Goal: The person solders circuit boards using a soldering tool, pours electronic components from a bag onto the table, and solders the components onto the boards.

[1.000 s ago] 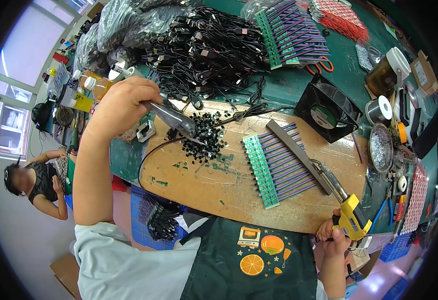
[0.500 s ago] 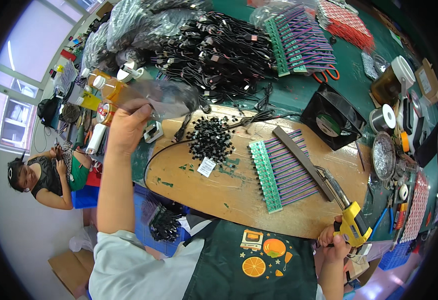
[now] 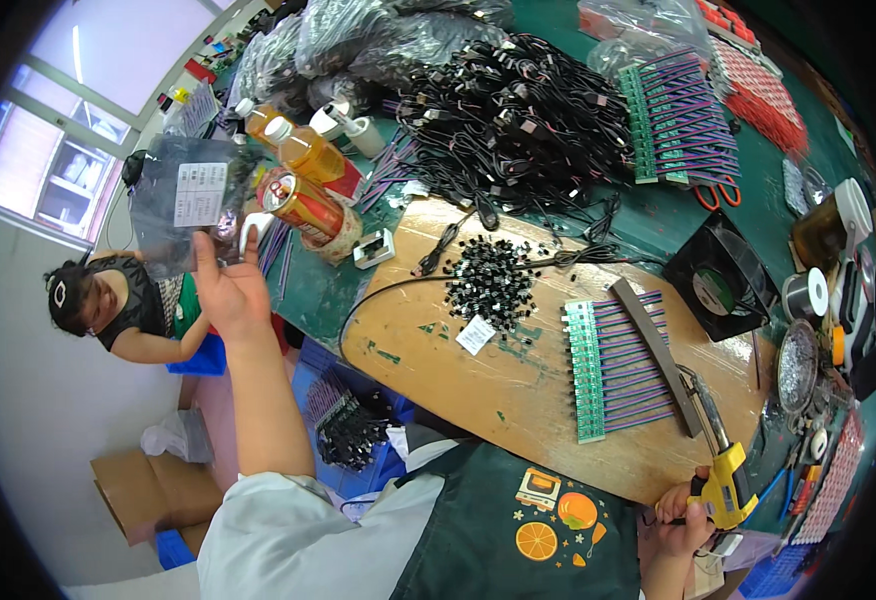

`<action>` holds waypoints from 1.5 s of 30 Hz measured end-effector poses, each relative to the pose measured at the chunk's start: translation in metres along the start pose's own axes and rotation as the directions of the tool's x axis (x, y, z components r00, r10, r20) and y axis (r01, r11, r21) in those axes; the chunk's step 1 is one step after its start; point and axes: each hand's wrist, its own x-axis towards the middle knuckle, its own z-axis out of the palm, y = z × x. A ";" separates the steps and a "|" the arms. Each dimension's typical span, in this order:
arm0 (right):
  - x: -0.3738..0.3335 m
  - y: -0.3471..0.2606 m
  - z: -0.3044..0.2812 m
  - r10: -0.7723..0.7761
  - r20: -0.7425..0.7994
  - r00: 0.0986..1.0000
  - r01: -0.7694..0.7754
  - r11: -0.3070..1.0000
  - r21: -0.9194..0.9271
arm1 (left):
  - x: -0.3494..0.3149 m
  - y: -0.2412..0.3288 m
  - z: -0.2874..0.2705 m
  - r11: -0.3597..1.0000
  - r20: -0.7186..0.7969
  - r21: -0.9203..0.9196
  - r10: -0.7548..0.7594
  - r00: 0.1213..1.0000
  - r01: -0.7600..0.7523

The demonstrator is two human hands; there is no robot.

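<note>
Since half a second ago our left hand (image 3: 226, 290) has swung further out to the left, away from the oval wooden board (image 3: 518, 400) on the green counter (image 3: 658, 225), carrying the clear grey plastic bag with a white rectangular label (image 3: 190, 200). The bag is now lifted just above the fingers, pinched at its lower edge and looking flat and slack. The heap of small black parts (image 3: 491, 280) lies well to the right of that hand on the board, with a small white paper slip (image 3: 475, 334) just below it, so we judge the bag emptied and being taken aside. Our right hand (image 3: 680, 510), at the lower right, is clenched around the yellow handle of a gun-shaped tool (image 3: 723, 480), whose metal tip reaches up toward a row of green strips with purple wires (image 3: 613, 365). Just right of the left hand stands a red and gold drink can (image 3: 303, 205), with orange bottles with white caps (image 3: 298, 150) behind it. Farther right is a tangle of black cables (image 3: 518, 110), and another person (image 3: 108, 305) sits below our left hand.
</note>
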 end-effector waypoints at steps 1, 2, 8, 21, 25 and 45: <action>-0.001 0.000 0.001 0.001 -0.009 1.000 -0.001 1.000 -0.002 | 0.005 0.004 -0.001 0.994 0.000 0.083 0.073 0.997 -0.073; -0.001 0.001 -0.002 0.000 -0.004 1.000 0.000 1.000 0.000 | 0.012 0.003 -0.009 0.993 -0.001 0.083 0.079 0.997 -0.079; -0.001 0.001 -0.007 0.006 0.075 0.997 -0.004 1.000 -0.030 | 0.033 -0.056 -0.059 0.929 -0.210 0.370 0.056 0.976 0.026; 0.000 -0.004 0.007 0.023 0.013 1.000 -0.023 1.000 0.009 | -0.008 -0.068 -0.031 0.913 0.055 0.405 0.019 0.998 -0.039; 0.001 -0.005 0.010 0.022 -0.005 1.000 -0.022 1.000 0.020 | -0.023 -0.055 -0.010 0.683 0.101 0.658 0.339 0.935 -0.318; 0.002 -0.004 0.010 0.005 0.040 0.999 -0.003 0.999 -0.035 | -0.086 -0.079 0.122 0.139 0.660 0.564 -0.669 0.343 -0.814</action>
